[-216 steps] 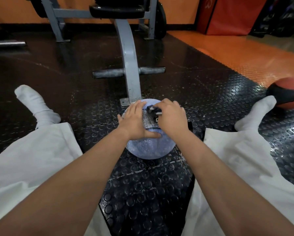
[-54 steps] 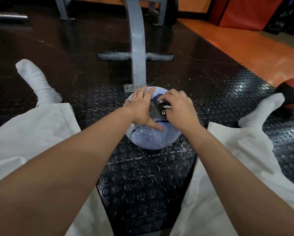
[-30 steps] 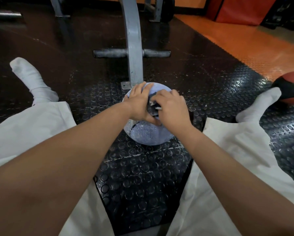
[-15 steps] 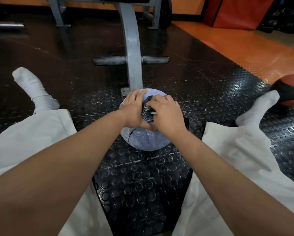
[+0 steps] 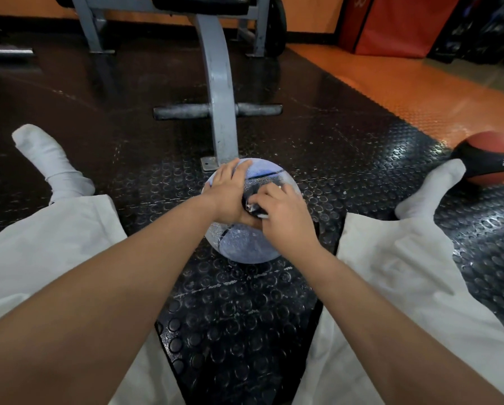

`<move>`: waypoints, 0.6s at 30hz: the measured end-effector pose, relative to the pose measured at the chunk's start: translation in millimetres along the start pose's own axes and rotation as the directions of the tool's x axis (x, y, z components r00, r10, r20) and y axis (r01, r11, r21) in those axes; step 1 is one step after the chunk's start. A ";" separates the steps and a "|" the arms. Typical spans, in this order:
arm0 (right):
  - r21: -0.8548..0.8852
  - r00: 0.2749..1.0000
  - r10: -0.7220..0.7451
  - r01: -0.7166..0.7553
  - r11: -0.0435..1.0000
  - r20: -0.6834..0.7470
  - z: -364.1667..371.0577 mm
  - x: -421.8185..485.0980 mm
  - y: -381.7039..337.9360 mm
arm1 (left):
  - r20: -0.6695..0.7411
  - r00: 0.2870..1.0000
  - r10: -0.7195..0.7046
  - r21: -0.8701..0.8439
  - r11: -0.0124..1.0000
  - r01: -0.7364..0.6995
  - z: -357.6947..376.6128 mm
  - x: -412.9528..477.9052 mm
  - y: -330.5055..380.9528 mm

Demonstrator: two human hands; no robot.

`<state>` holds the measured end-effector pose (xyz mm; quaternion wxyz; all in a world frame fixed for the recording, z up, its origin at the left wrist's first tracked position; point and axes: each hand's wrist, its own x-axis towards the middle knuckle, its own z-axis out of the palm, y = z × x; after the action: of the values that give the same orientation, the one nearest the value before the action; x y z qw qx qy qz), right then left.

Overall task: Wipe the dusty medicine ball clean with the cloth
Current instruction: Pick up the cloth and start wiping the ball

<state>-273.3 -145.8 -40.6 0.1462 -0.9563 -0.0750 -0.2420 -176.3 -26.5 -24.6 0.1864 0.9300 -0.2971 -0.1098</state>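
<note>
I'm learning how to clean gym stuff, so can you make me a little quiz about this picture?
1. True or false: the pale blue medicine ball sits on the studded floor mat between the person's legs.
2. The right hand grips: A a sponge, B the dark cloth, C a brush.
3. Fill in: the left hand rests with straight fingers on the ____.
Key: 1 true; 2 B; 3 medicine ball.
</note>
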 end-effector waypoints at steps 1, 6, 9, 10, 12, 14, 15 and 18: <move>0.005 1.000 0.007 -0.007 1.000 0.002 -1.5 -3.3 5.6 | -0.001 1.000 0.001 -0.010 1.000 -0.001 -0.3 0.4 -1.0; 0.091 0.928 0.371 -0.366 0.926 -0.044 -4.7 -16.3 36.0 | 0.012 1.000 -0.009 -0.032 0.999 0.009 -3.4 2.6 -4.0; 0.040 0.944 0.317 -0.314 0.949 -0.092 -3.4 -11.3 31.0 | 0.015 1.000 -0.008 -0.019 1.000 0.008 -4.8 5.3 -0.6; 0.022 0.963 0.254 -0.253 0.967 -0.095 -3.6 -8.2 23.8 | 0.012 1.000 -0.004 -0.015 1.000 0.004 -5.2 6.1 0.5; -0.031 0.993 0.091 -0.094 0.995 -0.082 -2.6 -5.4 8.5 | 0.004 1.000 0.007 0.002 1.000 -0.007 -4.5 8.4 0.5; -0.065 0.999 -0.020 0.017 0.998 -0.044 0.3 -4.2 2.9 | 0.003 1.000 0.013 0.016 1.000 -0.013 -3.4 9.3 -1.5; -0.056 0.999 -0.034 0.032 0.998 -0.033 -0.3 -3.4 5.2 | 0.003 1.000 0.018 0.014 1.000 -0.018 -2.7 9.0 -2.5; 0.002 0.998 0.036 -0.036 0.999 -0.049 -4.2 -6.2 20.7 | 0.004 1.000 0.022 0.000 1.000 -0.022 -1.2 5.3 -3.2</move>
<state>-276.1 -167.2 -45.1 0.1528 -0.9511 -0.0545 -0.2628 -170.2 -27.0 -25.4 0.1870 0.9264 -0.3078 -0.1098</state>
